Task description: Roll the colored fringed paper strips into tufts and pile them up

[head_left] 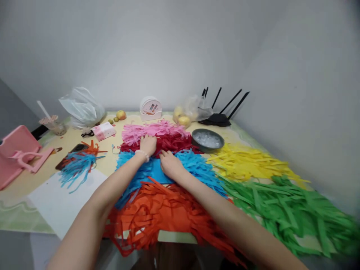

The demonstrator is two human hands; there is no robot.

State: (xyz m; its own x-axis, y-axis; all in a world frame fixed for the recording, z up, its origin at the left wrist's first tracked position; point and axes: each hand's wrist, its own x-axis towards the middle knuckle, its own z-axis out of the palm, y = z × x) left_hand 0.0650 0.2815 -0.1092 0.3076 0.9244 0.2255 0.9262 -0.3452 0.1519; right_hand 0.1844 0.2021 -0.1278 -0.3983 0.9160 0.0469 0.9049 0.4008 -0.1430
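Observation:
Layers of fringed paper lie overlapped in front of me: pink fringe (pixel 153 131) farthest, dark red fringe (pixel 176 143) below it, blue fringe (pixel 197 167), then orange fringe (pixel 157 215) nearest. My left hand (pixel 147 145), with a bead bracelet at the wrist, presses down on the dark red fringe. My right hand (pixel 170 164) lies flat on the blue fringe, fingers pointing toward the red layer. Neither hand holds anything.
Yellow strips (pixel 247 163) and green strips (pixel 292 210) spread to the right. A dark bowl (pixel 207 140) sits behind the blue paper. A phone (pixel 73 150), loose blue and orange scraps (pixel 77 167), white sheet (pixel 62 202), pink stand (pixel 19 153), plastic bag (pixel 83 107), fruit (pixel 120 114) and router (pixel 221 118) surround them.

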